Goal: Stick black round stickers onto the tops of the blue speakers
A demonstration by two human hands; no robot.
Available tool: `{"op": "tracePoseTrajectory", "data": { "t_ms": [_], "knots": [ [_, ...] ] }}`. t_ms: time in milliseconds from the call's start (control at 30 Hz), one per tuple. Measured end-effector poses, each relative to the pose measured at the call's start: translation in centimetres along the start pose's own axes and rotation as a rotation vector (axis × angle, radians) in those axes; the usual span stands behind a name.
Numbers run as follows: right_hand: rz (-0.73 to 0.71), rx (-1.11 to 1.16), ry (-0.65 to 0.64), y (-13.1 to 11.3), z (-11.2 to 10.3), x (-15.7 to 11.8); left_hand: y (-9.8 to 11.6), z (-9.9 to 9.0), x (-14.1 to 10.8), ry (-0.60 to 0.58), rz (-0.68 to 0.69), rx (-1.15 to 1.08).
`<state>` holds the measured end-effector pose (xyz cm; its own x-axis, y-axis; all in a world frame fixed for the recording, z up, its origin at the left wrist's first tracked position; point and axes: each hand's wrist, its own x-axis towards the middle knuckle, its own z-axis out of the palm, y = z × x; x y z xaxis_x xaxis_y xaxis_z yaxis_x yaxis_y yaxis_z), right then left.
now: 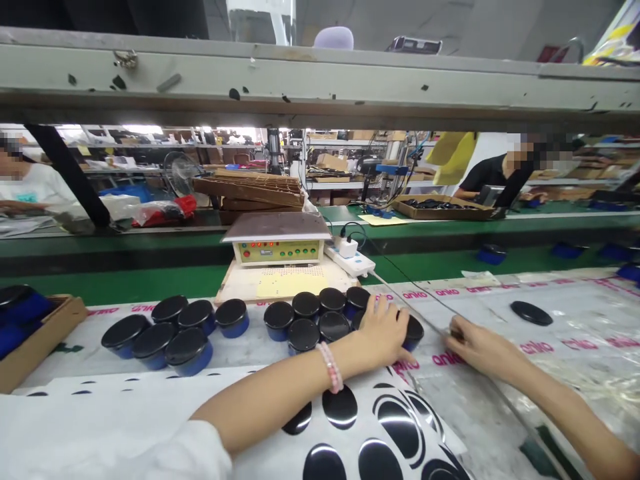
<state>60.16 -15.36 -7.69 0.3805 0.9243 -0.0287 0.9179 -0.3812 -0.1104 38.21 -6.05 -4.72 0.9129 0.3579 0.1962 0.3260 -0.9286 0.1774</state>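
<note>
My left hand (384,330), a beaded bracelet at its wrist, reaches over the right end of a group of round blue containers with glossy black tops (334,327). Its fingers are apart and lie on or just above the tops; the palm hides part of them. To the right, my right hand (480,347) has its fingers closed at the grey power cable (410,308), which runs past the fingertips and under the hand. Below my left forearm lies a white sheet with black round stickers (340,407). Several more blue containers (187,350) stand to the left.
A control box with lit buttons (280,250) sits behind the containers, beside a white power strip (353,260). A cardboard box (47,337) of containers is at far left. A black disc (531,313) lies right. A shelf beam (320,80) crosses above; two people sit beyond the green conveyor (165,270).
</note>
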Motion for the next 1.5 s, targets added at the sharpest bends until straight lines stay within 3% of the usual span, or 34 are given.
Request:
{"op": "tracePoseTrajectory", "data": {
  "t_ms": [100,200,300,400,500,667,833,1000,1133,1200,1367,1500],
  "knots": [
    [-0.087,0.156,0.006,0.6,0.0,-0.2,-1.6,-1.7,-3.3,0.027,-0.058,0.021],
    [-0.225,0.255,0.015,-0.8,-0.5,-0.7,-3.5,-3.2,-7.8,0.068,-0.207,0.066],
    [-0.385,0.266,0.122,-5.7,-1.2,-1.5,-4.4,-2.8,-10.6,0.06,-0.306,0.126],
    [-0.515,0.013,0.274,-11.7,-1.4,-2.3,-4.2,-1.5,-11.2,0.06,-0.325,0.177],
    [-0.543,-0.075,0.263,-15.0,-0.8,-2.1,-3.9,-1.0,-11.1,0.071,-0.295,0.185],
    [-0.537,-0.064,0.182,-14.0,-0.4,-1.5,-4.0,-1.4,-11.0,0.054,-0.201,0.108],
    [-0.546,-0.014,0.074,-13.0,-2.1,-1.6,-4.6,-3.1,-10.5,-0.013,-0.131,-0.005],
    [-0.521,0.077,0.062,-13.7,-4.3,1.2,-7.7,-5.4,-8.5,0.013,-0.244,-0.043],
    [-0.559,0.087,-0.029,-15.2,-3.9,4.1,-9.8,-4.9,-6.2,-0.075,-0.32,-0.098],
    [-0.581,0.101,-0.07,-15.7,-3.6,4.9,-10.2,-4.6,-5.7,-0.057,-0.333,-0.138],
    [-0.592,0.112,-0.064,-15.7,-3.5,4.7,-10.1,-4.6,-5.9,0.063,-0.308,-0.198],
    [-0.54,0.085,-0.056,-15.3,-3.2,4.8,-9.4,-4.3,-6.1,-0.021,-0.316,-0.151]
  ]
}}
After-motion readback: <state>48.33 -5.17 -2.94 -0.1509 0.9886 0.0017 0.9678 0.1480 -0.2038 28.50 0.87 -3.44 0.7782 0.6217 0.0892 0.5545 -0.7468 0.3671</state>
